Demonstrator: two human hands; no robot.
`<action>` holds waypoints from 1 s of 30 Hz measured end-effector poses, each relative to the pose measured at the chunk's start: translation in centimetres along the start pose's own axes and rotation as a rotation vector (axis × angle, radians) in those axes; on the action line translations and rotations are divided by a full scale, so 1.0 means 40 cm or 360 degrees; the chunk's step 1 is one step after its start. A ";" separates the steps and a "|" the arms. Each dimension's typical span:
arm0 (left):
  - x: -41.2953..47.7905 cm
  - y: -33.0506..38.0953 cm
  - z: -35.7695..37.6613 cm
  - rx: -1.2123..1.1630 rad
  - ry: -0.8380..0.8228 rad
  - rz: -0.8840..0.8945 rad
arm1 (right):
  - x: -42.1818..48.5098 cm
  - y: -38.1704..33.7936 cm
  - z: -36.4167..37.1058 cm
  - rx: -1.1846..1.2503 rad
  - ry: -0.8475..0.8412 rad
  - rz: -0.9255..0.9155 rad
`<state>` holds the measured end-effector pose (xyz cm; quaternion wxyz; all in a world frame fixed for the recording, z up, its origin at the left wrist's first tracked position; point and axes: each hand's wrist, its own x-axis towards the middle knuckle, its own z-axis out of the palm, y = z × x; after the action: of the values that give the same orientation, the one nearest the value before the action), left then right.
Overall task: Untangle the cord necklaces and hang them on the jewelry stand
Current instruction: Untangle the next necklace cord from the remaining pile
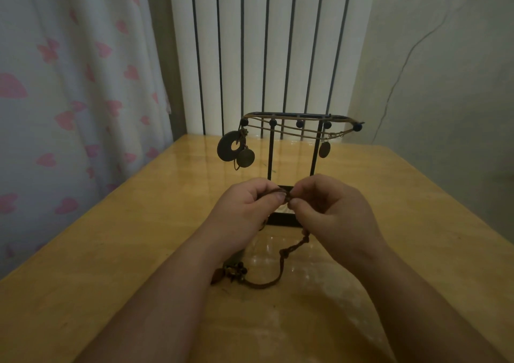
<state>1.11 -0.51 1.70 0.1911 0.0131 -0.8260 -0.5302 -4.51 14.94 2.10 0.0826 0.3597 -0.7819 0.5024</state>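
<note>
Head view: left hand [244, 204] and right hand [331, 209] meet fingertip to fingertip, each pinching the brown cord necklace [290, 247] between thumb and forefinger. Below the fingers the cord drops in a loop onto the table [111, 251], its bead cluster [236, 272] lying under the left wrist. Just beyond the fingers stands the jewelry stand [270, 154], with other cords draped over its top bar and a ring pendant [222, 148] hanging

A glossy yellow-wood table [83, 251] spreads under the left hand [244, 204] and the right hand [331, 209]. Out past the left hand hangs a white curtain [69, 70] printed with pink hearts. Straight beyond both stands a white ribbed radiator [275, 43]. Past the right hand is a pale wall [459, 84] crossed by a thin dark line [403, 65]. The light is dim.
</note>
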 end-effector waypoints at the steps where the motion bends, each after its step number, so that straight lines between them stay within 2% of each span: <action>1: 0.001 0.000 0.000 -0.0005 -0.0001 -0.0005 | -0.001 0.000 -0.001 -0.0088 -0.0011 -0.0035; 6: 0.002 -0.004 0.000 0.0012 -0.0007 -0.0047 | 0.001 -0.003 -0.007 -0.0354 -0.0080 -0.0127; 11: -0.001 -0.001 0.005 -0.0016 -0.0029 -0.0060 | 0.005 -0.003 -0.007 -0.0399 -0.0094 -0.0023; 17: -0.006 0.005 0.004 -0.0003 0.0015 -0.0002 | 0.008 -0.010 -0.007 0.0271 -0.0098 0.0316; 22: -0.007 0.009 -0.003 -0.0103 0.0189 0.0053 | 0.016 -0.011 -0.019 0.1237 -0.0347 0.0848; 25: -0.007 0.016 -0.006 -0.0157 0.0231 0.0057 | 0.017 -0.006 -0.029 0.1318 -0.0529 0.0969; 30: -0.007 0.018 -0.015 -0.0253 0.0363 0.0084 | 0.012 0.002 -0.037 0.1045 -0.0689 0.0844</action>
<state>1.71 -0.65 2.48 0.2979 0.0364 -0.7544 -0.5838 -5.24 15.98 2.96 -0.3316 0.2511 -0.6458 0.6403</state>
